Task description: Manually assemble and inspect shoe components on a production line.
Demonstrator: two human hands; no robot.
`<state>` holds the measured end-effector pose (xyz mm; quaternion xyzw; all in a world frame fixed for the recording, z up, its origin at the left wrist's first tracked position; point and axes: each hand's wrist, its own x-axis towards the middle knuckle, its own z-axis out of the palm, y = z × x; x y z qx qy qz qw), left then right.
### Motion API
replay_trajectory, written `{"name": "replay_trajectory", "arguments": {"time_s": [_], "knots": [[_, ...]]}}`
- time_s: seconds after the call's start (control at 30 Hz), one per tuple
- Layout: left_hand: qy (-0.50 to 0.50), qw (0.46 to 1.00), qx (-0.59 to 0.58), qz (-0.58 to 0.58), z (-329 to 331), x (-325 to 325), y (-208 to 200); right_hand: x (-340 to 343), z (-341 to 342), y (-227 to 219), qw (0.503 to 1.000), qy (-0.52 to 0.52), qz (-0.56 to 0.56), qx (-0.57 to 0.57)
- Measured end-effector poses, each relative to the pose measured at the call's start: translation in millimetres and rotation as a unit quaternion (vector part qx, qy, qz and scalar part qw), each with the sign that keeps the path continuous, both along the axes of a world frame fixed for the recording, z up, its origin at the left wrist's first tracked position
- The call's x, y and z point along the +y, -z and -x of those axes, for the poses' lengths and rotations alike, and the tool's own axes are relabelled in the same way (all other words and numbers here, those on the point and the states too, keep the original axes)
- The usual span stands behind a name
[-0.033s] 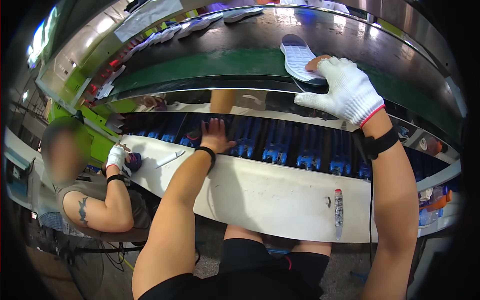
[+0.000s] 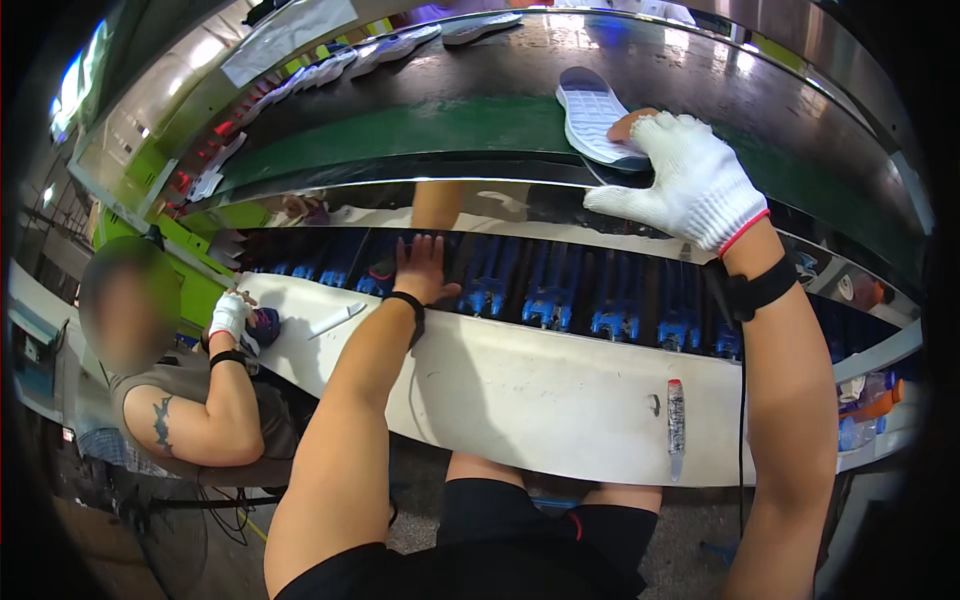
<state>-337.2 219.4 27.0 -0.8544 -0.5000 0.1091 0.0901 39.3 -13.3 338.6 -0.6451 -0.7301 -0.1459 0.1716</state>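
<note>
A shoe sole [image 2: 592, 118], white with a grey toe end, lies on the dark and green conveyor belt [image 2: 400, 130]. My right hand [image 2: 690, 180], in a white knit glove with bare fingertips, reaches over its near right side. The fingers touch the sole, while the thumb stretches out to the left, apart from it. Bare and spread, my left hand [image 2: 425, 268] rests at the row of blue clamps [image 2: 548, 300] below the belt, holding nothing. What lies right under its palm is hidden.
A white ledge [image 2: 560, 400] runs before me, bearing a red-ended marker-like tool [image 2: 676, 425], a small metal bit [image 2: 654, 404] and a white pen-like tool [image 2: 337, 320]. At left, a co-worker [image 2: 195, 410] handles a dark shoe [image 2: 265, 326]. More soles [image 2: 400, 45] line the belt's far left. Bottles [image 2: 870, 410] stand right.
</note>
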Motion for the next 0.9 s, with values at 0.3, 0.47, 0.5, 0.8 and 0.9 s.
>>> {"name": "replay_trajectory", "arguments": {"time_s": [0.3, 0.47, 0.5, 0.8, 0.9], "knots": [[0.204, 0.967, -0.085, -0.124, -24, 9, -39, 0, 0, 7, 0.999, -0.010, -0.038, 0.002], [0.336, 0.850, -0.405, 0.033, -79, -163, -140, -12, -4, 3, 0.999, 0.009, -0.049, -0.021], [0.306, 0.830, -0.453, 0.110, -81, -197, -144, -10, -5, 1, 0.998, -0.012, -0.054, 0.007], [0.401, 0.716, -0.559, 0.116, -42, -358, -132, -118, 20, 30, 0.923, -0.235, -0.303, 0.025], [0.365, 0.777, -0.512, 0.028, -15, -383, -148, -206, 37, 75, 0.902, -0.241, -0.331, 0.137]]}}
